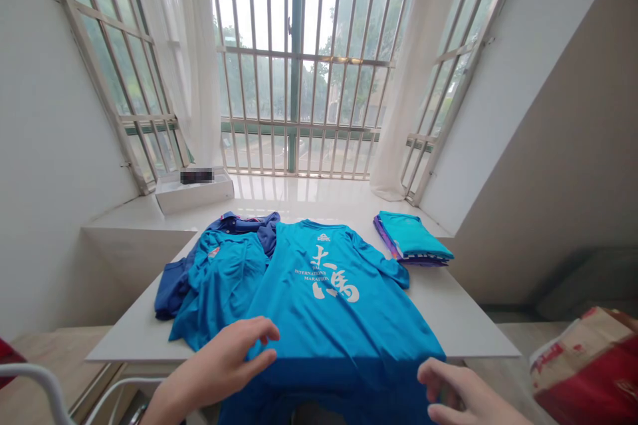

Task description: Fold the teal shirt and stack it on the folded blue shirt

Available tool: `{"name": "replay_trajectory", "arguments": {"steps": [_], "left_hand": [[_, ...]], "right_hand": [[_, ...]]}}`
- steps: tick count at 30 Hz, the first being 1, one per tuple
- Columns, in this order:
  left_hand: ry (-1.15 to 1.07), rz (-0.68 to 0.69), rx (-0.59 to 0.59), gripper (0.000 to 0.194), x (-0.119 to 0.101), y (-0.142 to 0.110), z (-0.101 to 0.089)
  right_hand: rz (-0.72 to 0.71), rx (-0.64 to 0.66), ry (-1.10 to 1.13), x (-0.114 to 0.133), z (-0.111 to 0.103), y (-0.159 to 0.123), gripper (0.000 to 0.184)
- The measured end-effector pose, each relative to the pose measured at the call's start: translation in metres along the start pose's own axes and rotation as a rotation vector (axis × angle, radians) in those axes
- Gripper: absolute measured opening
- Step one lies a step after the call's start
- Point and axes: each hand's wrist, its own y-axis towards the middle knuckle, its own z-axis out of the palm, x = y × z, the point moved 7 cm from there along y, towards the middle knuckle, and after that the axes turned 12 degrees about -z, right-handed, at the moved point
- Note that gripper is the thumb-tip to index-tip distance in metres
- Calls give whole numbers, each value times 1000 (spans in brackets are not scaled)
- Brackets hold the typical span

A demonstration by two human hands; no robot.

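A bright blue T-shirt (pixel 333 305) with white lettering lies spread flat on the white table (pixel 463 319), its hem hanging over the near edge. My left hand (pixel 229 362) rests on the shirt's lower left edge, fingers stretched out and apart. My right hand (pixel 461 392) lies at the shirt's lower right hem with fingers extended; it holds nothing I can see. To the left, partly under the spread shirt, lie a second blue shirt (pixel 222 285) and a dark blue garment (pixel 174 282).
A folded stack of teal and purple clothes (pixel 411 239) sits at the table's far right. A white box (pixel 194 189) stands on the windowsill before the barred window. A red and tan bag (pixel 588 365) is at lower right. A white chair rail (pixel 44 382) is at lower left.
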Motion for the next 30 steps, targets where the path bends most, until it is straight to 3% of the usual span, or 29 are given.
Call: {"name": "replay_trajectory", "arguments": {"steps": [3,5,8,11,13,16,21,26,30], "left_hand": [[102,170,-130,25,-23,63,-21],[195,212,-233,26,-26,113,-26],[366,125,-348,34,-11,184,-16],[496,-13,-372,48,14,224,9],[530,-39,-420,54,25,230,22],[527,-6,-451,60,31,225,33],[482,26,-521,58,25,212,27],[454,-78,-515,46,24,217,7],[584,-88,-361,38,20,238,-29]], "right_hand": [[-140,58,-76,42,-10,40,27],[-271,48,-114,71,-14,75,30],[-402,18,-157,96,-8,139,31],[-411,-58,-281,89,3,205,36],[-362,-77,-391,70,10,243,42],[-177,-111,-535,28,8,285,54],[112,-301,-650,-34,-20,315,63],[71,-369,-656,-55,-25,324,61],[15,-420,-659,-53,-25,323,59]]}}
